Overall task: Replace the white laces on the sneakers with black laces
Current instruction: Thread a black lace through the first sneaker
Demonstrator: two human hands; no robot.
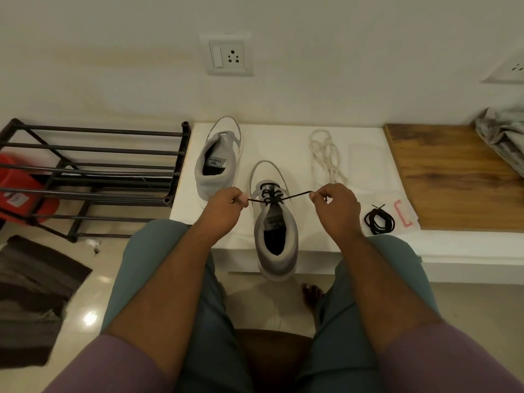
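- A white ledge (283, 143), smooth and flat, runs along the wall and serves as the workbench; everything below is placed from the near sneaker (275, 222) standing on it, heel overhanging the front edge.
- A dark metal shoe rack (93, 171) of thin round bars stands well to the left of that sneaker, on the glossy floor.
- A wooden board (450, 177), grained and matte, lies well to its right.
- The second sneaker (219, 160), with no lace in view, sits just behind and to the left, toe toward the wall. Both shoes look light, with a soft grey collar and a firmer white perforated toe.
- The left hand (224, 207) and the right hand (337, 205) flank the near sneaker, each with fingers curled and pinching one end of the black lace (272, 195), drawn taut sideways across the upper eyelets.
- The black lace is thin, limp cord; it likely handles best pinched near its stiff tips, and could slip if held loosely.
- The white laces (326, 157), soft and looped in a loose heap, lie behind and to the right.
- A coiled spare black lace (379, 221) rests to the right, near the front edge.
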